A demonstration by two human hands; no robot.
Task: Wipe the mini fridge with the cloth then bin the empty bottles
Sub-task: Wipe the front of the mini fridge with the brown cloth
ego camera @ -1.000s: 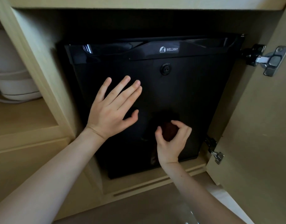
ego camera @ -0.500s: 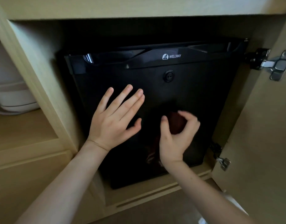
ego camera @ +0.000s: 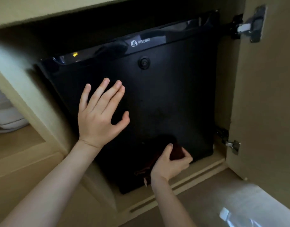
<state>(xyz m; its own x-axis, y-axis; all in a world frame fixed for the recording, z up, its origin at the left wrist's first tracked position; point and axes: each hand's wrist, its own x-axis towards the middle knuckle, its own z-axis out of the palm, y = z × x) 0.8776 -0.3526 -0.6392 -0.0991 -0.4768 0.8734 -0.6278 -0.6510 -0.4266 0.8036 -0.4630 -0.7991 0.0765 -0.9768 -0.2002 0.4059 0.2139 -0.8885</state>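
Low on mini fridge [ego camera: 165, 95] door, right hand [ego camera: 171, 163] dropped with cloth [ego camera: 176, 153].

We cannot make out most of the dark cloth [ego camera: 175, 153]: the right hand [ego camera: 171, 163] covers its middle, and its colour melts into the black mini fridge [ego camera: 173, 99] door. The white vessel [ego camera: 6, 117] at far left is cut by the frame edge. The pale shape [ego camera: 249, 203] at near right is blurred and unidentifiable. Both forearms run off the bottom edge.
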